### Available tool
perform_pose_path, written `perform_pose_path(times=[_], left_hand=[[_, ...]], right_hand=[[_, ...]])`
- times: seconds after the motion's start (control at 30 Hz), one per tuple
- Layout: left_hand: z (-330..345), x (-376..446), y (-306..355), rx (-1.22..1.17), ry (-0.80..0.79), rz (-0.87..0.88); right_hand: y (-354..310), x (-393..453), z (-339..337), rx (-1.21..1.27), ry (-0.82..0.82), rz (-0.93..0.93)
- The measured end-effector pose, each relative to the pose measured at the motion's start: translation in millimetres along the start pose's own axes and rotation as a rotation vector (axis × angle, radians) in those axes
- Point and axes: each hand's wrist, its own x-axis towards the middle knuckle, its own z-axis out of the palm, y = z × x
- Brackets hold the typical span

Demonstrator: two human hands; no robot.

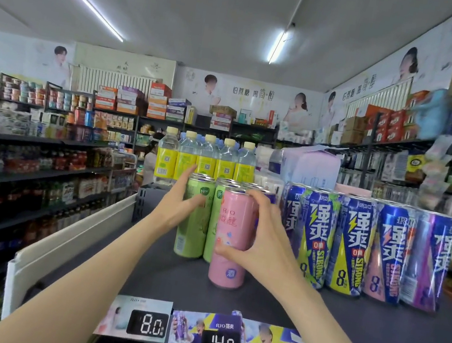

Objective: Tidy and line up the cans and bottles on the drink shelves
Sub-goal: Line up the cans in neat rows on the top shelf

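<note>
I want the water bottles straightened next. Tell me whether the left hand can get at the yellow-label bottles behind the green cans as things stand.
Probably yes. The left hand already rests on a green can, and the yellow-label bottles stand taller just behind, so their upper parts look reachable over the cans. Their bases are blocked by the cans.

Two bare forearms, no sleeves, left hand (185,194) and right hand (261,237) ungloved, without rings

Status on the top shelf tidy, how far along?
Done: the blue cans on the right stand in an even front row, and the yellow-label bottles line up behind. In hand: the right hand has a grip on the pink can, set forward of the green cans that the left hand touches. Left: aligning pink and green.
</note>
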Motion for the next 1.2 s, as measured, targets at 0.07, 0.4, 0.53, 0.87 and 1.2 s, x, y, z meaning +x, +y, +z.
perform_pose_path(times=[0.07, 0.4, 0.53, 0.87, 1.2], left_hand=[[-3, 0, -3, -0.013, 0.001, 0.015], [-36, 34, -5, 0.034, 0.03, -0.063], [-29, 50, -5, -0.053, -0.004, -0.124], [-14, 75, -16, -0.296, -0.21, -0.363], [-12, 78, -18, -0.308, -0.205, -0.418]], right_hand=[[-8, 6, 6, -0.022, -0.04, -0.015], [-32, 78, -40, -0.012, -0.013, -0.115], [-22, 143, -30, -0.128, -0.238, -0.158], [11, 206, 13, -0.205, -0.856, 0.0], [16, 202, 13, -0.143, -0.852, 0.043]])
